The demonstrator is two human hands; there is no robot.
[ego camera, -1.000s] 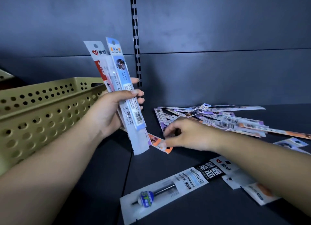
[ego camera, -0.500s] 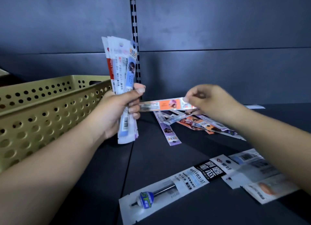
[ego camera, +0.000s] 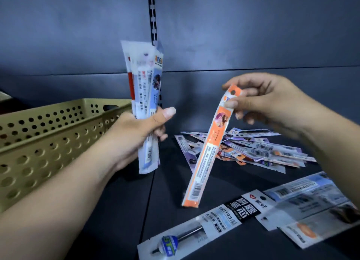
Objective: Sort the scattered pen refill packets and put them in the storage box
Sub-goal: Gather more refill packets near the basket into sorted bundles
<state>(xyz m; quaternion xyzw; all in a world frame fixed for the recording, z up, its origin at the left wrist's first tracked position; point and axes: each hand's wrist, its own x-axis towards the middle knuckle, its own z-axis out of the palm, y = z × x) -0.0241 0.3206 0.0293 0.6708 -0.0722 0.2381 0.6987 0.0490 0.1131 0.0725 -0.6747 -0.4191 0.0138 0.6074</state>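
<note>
A bundle [ego camera: 145, 96] of packets was gripped upright in the left hand [ego camera: 136, 135]; an orange packet [ego camera: 208, 150] was pinched by its top in the right hand [ego camera: 263, 100], above the shelf [ego camera: 116, 211].

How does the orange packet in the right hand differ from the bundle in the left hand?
The orange packet is a single strip, pinched at its top by the right hand and hanging tilted. The bundle is several white, red and blue packets, gripped near the middle by the left hand and standing upright. Both are held above the shelf.
</note>
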